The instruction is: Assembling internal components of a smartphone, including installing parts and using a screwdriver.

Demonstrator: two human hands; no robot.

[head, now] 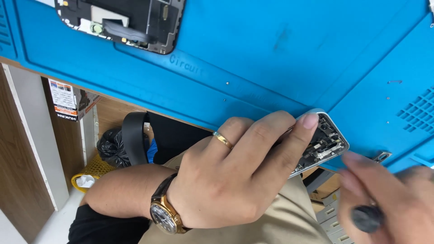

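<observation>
My left hand grips an opened phone frame by its edge, fingers wrapped over it, at the near edge of the blue work mat. The frame's inner parts and silver rim show past my fingertips. A gold ring and a gold wristwatch are on that hand and wrist. My right hand, blurred at the lower right, holds a dark round-ended tool close to the frame's corner. A second opened phone body lies on the mat at the upper left.
Tiny screws and a small metal bracket lie on the mat. Below the bench edge are a black strap, a black bag, a yellow basket and wooden panels at the left.
</observation>
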